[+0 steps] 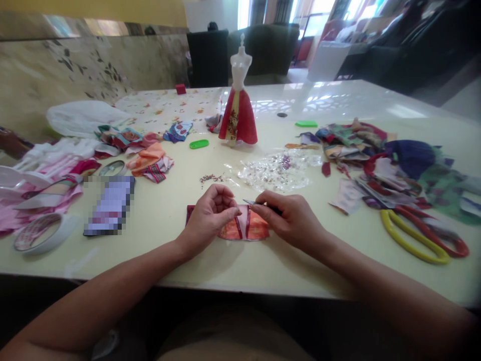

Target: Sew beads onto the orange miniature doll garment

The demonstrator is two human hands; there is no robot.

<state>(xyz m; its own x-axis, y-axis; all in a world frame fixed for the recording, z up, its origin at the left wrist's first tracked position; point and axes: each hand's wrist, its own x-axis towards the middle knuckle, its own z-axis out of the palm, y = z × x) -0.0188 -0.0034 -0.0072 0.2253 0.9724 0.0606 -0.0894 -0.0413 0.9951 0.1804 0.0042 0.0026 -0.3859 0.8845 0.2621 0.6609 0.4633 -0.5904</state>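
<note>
Orange-red cloth piece (244, 226) lies flat on the surface (158, 260), between the hands. Left hand (207, 219) curled, fingertips (233, 212) pressing the cloth's top edge; right hand (289, 215) pinches a small metal tool (251, 202) against it. Beyond: sequins (285, 162) in a plastic bag (278, 175), then a red-skirted miniature dress form (238, 118).

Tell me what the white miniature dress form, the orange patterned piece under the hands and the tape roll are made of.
The white miniature dress form looks like smooth moulded plastic, going by its glossy sheen. The orange patterned piece looks like thin printed fabric or paper, matte and folded; the view leaves which open. The tape roll looks like a pale, faintly shiny band wound in a ring, perhaps plastic-backed.
</note>
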